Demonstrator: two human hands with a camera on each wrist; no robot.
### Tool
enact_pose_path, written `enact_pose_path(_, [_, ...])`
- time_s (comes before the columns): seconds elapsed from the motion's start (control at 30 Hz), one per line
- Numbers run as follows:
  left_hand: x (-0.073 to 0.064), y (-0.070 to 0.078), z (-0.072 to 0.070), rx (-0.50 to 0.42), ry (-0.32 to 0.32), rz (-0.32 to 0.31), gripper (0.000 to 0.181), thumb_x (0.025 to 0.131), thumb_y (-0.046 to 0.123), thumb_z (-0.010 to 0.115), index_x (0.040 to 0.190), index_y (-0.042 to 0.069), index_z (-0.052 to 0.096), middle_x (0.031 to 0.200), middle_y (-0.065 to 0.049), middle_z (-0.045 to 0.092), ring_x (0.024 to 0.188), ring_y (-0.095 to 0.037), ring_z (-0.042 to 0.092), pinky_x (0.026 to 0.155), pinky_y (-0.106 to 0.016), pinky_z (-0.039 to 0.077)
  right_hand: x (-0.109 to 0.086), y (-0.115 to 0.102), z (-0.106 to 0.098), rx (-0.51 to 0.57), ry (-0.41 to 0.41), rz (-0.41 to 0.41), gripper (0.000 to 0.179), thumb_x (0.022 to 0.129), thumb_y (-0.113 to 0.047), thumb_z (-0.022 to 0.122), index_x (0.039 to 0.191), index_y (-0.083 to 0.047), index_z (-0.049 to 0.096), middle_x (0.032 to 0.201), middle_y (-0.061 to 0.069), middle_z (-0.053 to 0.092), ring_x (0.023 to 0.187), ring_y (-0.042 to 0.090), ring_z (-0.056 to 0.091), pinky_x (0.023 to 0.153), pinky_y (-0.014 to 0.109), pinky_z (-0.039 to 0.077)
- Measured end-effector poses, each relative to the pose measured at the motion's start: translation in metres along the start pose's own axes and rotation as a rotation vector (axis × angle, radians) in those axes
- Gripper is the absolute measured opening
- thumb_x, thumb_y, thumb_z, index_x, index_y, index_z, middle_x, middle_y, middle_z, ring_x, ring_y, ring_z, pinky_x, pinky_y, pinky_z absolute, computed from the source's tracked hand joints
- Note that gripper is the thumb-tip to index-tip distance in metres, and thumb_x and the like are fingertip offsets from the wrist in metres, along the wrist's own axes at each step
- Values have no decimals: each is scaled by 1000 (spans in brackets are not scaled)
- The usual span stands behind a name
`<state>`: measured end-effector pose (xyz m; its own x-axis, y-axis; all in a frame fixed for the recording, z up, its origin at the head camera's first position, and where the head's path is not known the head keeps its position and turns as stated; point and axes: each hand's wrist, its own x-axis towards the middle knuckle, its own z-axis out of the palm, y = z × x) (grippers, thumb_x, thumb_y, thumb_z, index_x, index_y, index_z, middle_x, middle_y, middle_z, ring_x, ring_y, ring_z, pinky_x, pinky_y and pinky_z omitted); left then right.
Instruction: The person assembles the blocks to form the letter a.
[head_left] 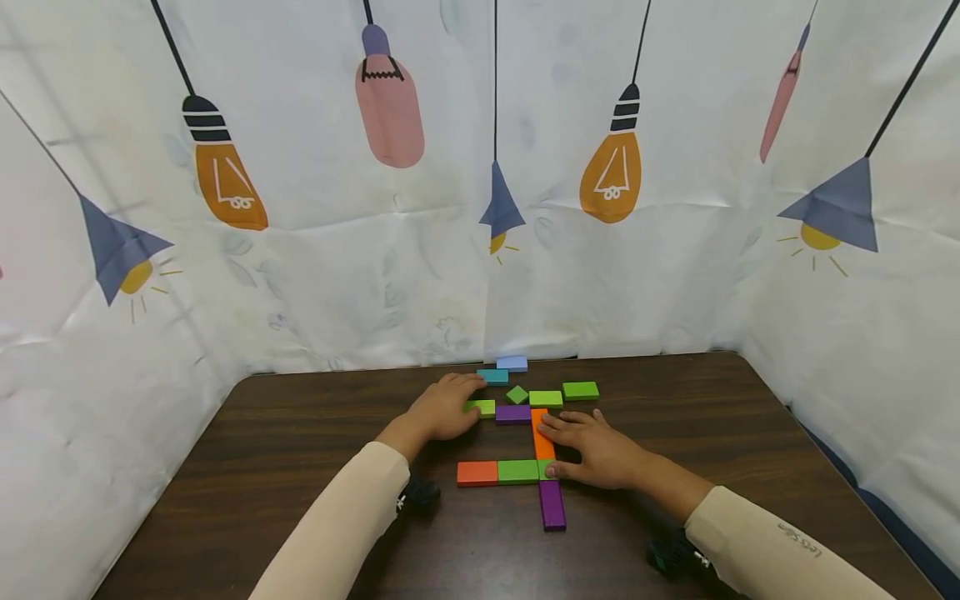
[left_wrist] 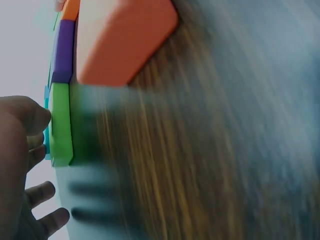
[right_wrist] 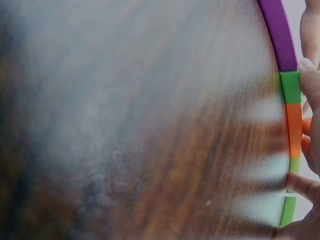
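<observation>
Flat coloured blocks lie on the dark wooden table in a joined pattern. My left hand (head_left: 444,408) rests at its far left, thumb on a light green block (left_wrist: 62,125) and fingertips close to a teal block (head_left: 493,377). A violet block (head_left: 513,414) sits beside the green one. My right hand (head_left: 600,452) lies spread over the right side. Its thumb touches a small green block (right_wrist: 291,87), and fingers rest by an upright orange block (head_left: 542,437). Nearer lie a red-orange block (head_left: 477,474), a green block (head_left: 517,472) and a purple block (head_left: 552,507).
At the back are a pale blue block (head_left: 512,363), a green diamond-turned block (head_left: 517,395), a light green block (head_left: 546,399) and another green block (head_left: 581,391). A white cloth (head_left: 450,283) printed with lamps hangs behind the table (head_left: 300,467).
</observation>
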<state>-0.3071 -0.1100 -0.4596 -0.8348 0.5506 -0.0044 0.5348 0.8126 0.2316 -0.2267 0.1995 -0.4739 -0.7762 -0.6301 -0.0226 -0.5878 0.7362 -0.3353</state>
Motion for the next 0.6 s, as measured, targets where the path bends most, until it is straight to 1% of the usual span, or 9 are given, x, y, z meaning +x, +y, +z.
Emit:
enact_pose_path(0.4, [-13, -19, -3, -14, 22, -53, 52, 102, 26, 51, 152, 13, 49, 158, -10, 42, 146, -39, 33, 114, -60, 32, 0, 0, 0, -7, 2, -3, 82, 96, -72, 48, 159, -21, 41, 164, -3, 35, 150, 32, 29, 112, 76, 12])
enact_pose_path(0.6, [-20, -27, -5, -22, 20, -83, 52, 104, 27, 49, 154, 15, 47, 159, -11, 39, 147, -39, 31, 113, -62, 30, 0, -1, -1, -10, -1, -2, 81, 96, -71, 49, 159, -20, 41, 163, -2, 35, 150, 33, 29, 112, 76, 12])
